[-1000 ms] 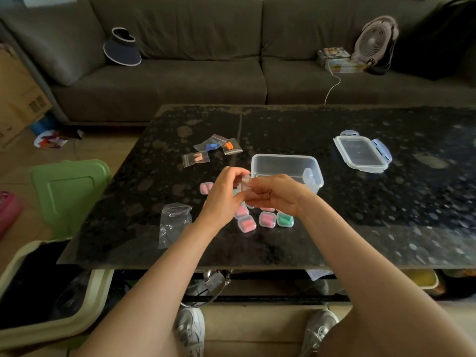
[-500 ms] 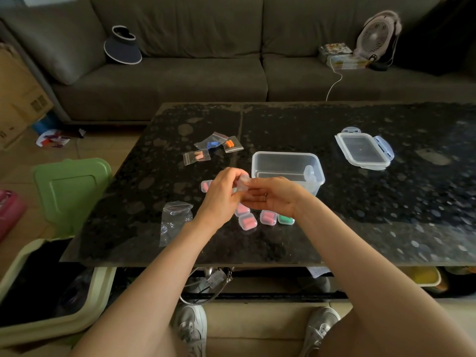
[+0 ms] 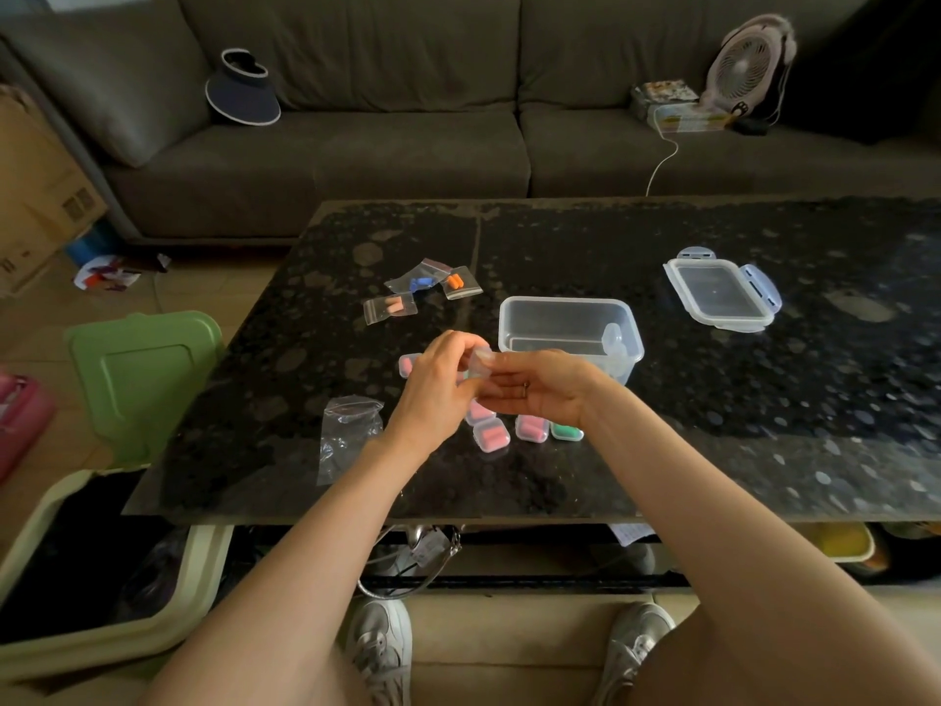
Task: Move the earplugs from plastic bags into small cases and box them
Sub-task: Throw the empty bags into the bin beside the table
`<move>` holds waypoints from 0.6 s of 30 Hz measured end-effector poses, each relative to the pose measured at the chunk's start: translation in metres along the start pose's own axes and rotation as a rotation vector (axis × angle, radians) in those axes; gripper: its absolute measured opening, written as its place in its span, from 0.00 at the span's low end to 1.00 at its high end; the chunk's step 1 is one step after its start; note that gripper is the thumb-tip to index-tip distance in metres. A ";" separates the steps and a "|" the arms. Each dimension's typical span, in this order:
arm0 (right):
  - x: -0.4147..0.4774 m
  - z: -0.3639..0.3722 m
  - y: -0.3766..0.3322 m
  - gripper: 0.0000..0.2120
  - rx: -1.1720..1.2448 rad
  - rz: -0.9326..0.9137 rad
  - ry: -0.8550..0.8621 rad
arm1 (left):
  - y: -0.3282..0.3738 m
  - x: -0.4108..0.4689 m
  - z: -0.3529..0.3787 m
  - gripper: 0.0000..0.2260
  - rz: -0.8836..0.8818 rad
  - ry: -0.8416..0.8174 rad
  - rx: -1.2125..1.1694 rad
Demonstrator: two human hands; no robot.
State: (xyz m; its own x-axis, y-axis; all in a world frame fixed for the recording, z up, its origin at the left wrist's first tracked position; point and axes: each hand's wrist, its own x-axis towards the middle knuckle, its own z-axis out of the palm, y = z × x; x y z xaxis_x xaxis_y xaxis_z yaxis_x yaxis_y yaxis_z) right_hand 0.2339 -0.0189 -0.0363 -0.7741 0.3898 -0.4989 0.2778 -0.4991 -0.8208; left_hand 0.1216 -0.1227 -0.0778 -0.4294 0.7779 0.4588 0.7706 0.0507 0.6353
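Observation:
Over the black stone table [image 3: 713, 450], my left hand [image 3: 438, 389] and my right hand [image 3: 540, 389] meet and together pinch a small clear case [image 3: 481, 360]. Its contents are hidden by my fingers. Several filled small cases, pink [image 3: 491, 434] and green [image 3: 566, 431], lie on the table just below my hands, and another pink one [image 3: 407, 363] peeks out left of my left hand. Three small plastic bags with earplugs, blue [image 3: 420, 282], orange [image 3: 461, 283] and pink [image 3: 391, 308], lie farther back. An open clear plastic box [image 3: 570, 318] stands right behind my hands.
The box's lid [image 3: 720, 293] lies to the right on the table. An empty larger clear bag [image 3: 349, 435] lies left of my hands. A green bin lid [image 3: 137, 369] and a bin [image 3: 102, 578] stand on the floor at left; a sofa [image 3: 407, 145] lies beyond the table.
Both hands stay together on the small clear case; the fingers have shifted slightly around it. The view has barely moved.

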 end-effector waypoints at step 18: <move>0.009 0.012 0.016 0.15 -0.812 -0.780 0.214 | 0.010 0.003 -0.029 0.16 -0.644 -0.211 -0.696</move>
State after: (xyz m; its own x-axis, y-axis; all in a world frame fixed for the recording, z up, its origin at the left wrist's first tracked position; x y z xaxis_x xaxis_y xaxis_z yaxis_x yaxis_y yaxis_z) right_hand 0.2247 -0.0327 -0.0505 -0.8055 0.5367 0.2511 0.1106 0.5525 -0.8262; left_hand 0.1140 -0.1383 -0.0521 -0.5264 0.8302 -0.1833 -0.0626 0.1772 0.9822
